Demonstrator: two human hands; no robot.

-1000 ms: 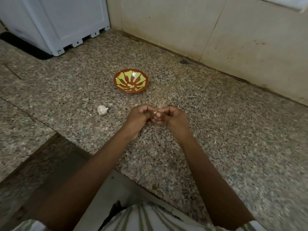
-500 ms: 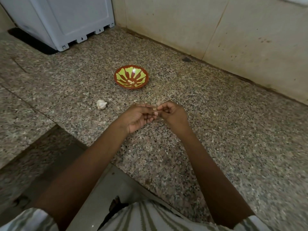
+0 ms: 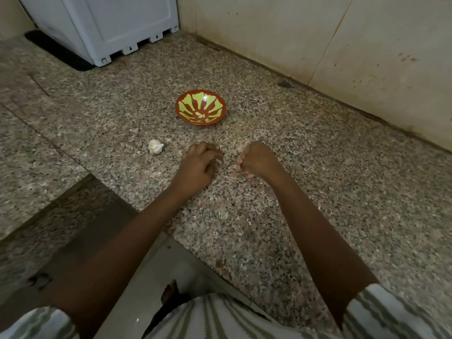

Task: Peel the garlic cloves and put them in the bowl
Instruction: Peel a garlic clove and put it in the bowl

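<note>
While both hands sit low over the speckled granite bench [image 3: 318, 192], they are apart from each other, with a strip of bare stone between them. The left hand [image 3: 199, 165] is seen from the back, its fingers bent loosely with the tips down at the bench surface; its palm side is hidden, so I cannot tell whether it holds anything. The right hand [image 3: 256, 160] is curled into a fist with the knuckles up and pale nails showing underneath; whether a clove is inside it cannot be told either. A whole garlic bulb [image 3: 155, 146] lies on the bench just left of the left hand, not touching it. Farther back, between the hands and the wall [image 3: 318, 40], stands the red bowl [image 3: 182, 104] with green petal markings, and a few pale peeled cloves [image 3: 201, 115] lie in its bottom. A white appliance [image 3: 110, 25] stands at the far left corner. Striped sleeves [image 3: 391, 314] show at the lower edge.
</note>
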